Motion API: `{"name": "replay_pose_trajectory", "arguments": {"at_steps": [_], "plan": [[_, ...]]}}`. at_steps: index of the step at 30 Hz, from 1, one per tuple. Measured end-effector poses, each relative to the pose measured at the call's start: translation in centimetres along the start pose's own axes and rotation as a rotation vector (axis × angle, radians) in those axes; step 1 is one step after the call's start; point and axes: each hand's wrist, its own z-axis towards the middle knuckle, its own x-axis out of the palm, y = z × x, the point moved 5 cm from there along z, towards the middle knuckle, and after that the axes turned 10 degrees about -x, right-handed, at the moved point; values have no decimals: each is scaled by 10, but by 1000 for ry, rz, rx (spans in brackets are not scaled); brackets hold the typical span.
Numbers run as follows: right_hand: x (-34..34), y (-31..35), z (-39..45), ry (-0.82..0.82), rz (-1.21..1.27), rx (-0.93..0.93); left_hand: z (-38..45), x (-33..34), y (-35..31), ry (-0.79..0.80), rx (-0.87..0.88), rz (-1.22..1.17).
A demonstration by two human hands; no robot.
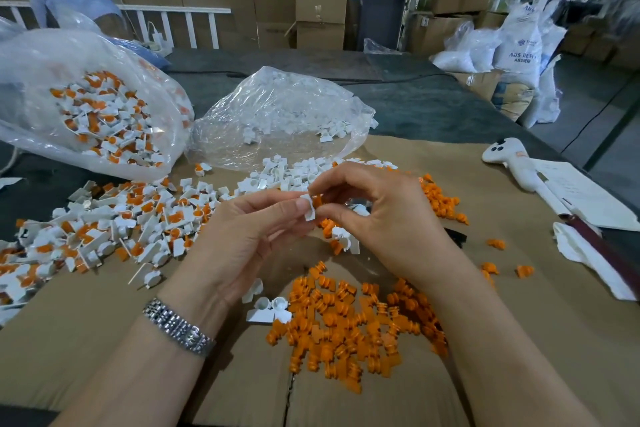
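The left hand point(242, 239) pinches the white cap point(308, 210), the right hand point(381, 218) the orange plug point(317, 200); seemingly unseated, so align squarely, then press.

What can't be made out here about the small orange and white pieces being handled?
Head view: how the orange piece meets the white piece, covered by the fingertips of the left grip and right grip.
Head view: the print on the white sack, too small and creased.
Head view: the contents of the middle bag, blurred by crinkled plastic.
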Motion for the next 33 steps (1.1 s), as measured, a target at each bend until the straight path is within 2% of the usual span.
{"name": "replay_pose_trajectory", "arguments": {"at_steps": [4, 20, 22, 24, 26, 28, 30, 33], "plan": [[4, 2, 1, 19, -41, -27, -1, 0, 3, -2, -79, -72], [6, 3, 2, 26, -86, -18, -1, 3, 4, -70, -46, -31], [-5, -8, 1, -4, -123, 59, -1, 3, 3, -65, -41, -31], [-19, -28, -2, 0, -288, 210, 0, 1, 2, -66, -36, -37], [-32, -52, -12, 76, -466, 439, 1, -4, 2, -79, -41, -48], [-35, -71, -25, 215, -504, 655, 2, -7, 1, -89, -41, -47], [-33, -76, -31, 361, -511, 725, 3, -8, 0, -76, -29, -36], [-26, -74, -29, 495, -644, 682, 4, -7, 0, -43, -26, -39]]}}
